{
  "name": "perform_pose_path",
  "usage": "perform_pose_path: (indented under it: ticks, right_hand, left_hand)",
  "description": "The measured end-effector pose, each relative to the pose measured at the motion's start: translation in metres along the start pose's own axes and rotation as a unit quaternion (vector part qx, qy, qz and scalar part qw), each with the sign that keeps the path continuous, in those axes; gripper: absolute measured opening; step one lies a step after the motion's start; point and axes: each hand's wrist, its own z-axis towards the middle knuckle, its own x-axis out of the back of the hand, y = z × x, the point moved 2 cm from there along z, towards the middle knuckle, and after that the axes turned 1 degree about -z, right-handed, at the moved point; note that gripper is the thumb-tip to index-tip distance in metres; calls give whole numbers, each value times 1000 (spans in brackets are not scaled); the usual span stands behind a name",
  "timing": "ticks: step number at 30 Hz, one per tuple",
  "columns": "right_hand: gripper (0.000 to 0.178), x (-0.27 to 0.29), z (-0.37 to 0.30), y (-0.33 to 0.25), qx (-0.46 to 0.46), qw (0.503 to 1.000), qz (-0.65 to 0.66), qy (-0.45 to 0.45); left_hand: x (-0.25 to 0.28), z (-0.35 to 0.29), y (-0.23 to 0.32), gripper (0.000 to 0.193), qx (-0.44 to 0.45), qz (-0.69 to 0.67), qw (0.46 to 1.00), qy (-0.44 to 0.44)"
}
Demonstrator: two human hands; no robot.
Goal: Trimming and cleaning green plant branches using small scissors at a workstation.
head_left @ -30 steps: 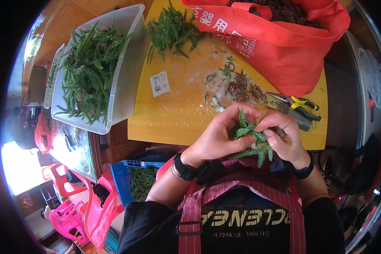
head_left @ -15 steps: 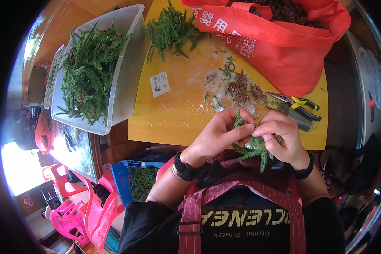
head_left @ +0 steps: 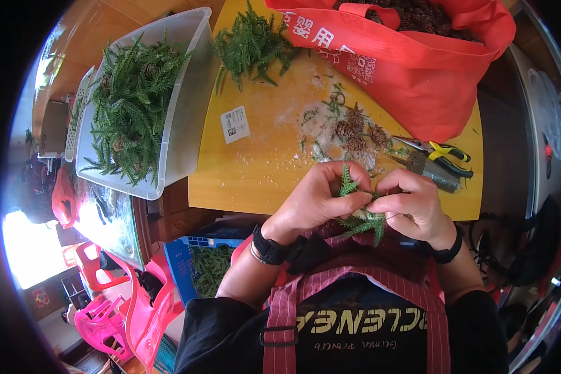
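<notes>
Close to my lap, at the table's near edge, I hold an artificial green pine sprig (head_left: 366, 225). My left hand (head_left: 324, 198) is closed on it between thumb and fingers, with one frond poking up past the thumb. My right hand (head_left: 412, 207) is pinched at the middle of the same sprig, its fingertips meeting my left thumb. Whatever lies right between the fingertips is hidden. Just beyond my hands several brown pine cones (head_left: 355, 129) lie among white crumbs and green scraps. Pliers with yellow and black handles (head_left: 445, 157) rest to the right.
A clear plastic bin (head_left: 184, 118) full of pine sprigs with cones stands at the left. Loose sprigs (head_left: 255, 47) are heaped at the back of the yellow table (head_left: 255, 181). A red bag (head_left: 417, 81) of cones fills the back right. Below left sits a blue crate (head_left: 177, 268).
The sprig has turned and drawn in under my hands, its lower fronds shifting up and left. My right hand's fingers have rolled at the sprig's middle. Things on the table stay put.
</notes>
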Motion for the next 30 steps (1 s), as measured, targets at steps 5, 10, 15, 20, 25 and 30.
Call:
perform_pose_path:
  ticks: [5, 10, 15, 20, 25, 30]
  right_hand:
    - [15, -2, -1, -2, -12, 1000, -12, 19]
    - [16, -4, -1, -1, -36, 998, -37, 25]
    - [12, -5, -1, 2, -37, 998, -45, 37]
    - [13, -6, -2, 3, -46, 997, -39, 41]
    - [12, -5, -1, 4, -52, 997, -41, 40]
    - [11, -6, -2, 7, -83, 995, -14, 59]
  left_hand:
    - [0, 2, -4, 13, -84, 31, 996, 3]
    - [0, 1, -5, 13, -69, 91, 992, 50]
    - [1, 0, -1, 14, -40, 144, 987, 61]
    - [1, -1, 0, 17, -38, 160, 985, 45]
    - [-4, -2, 1, 23, 18, 35, 999, 34]
    - [0, 1, -8, 24, -48, 59, 995, 68]
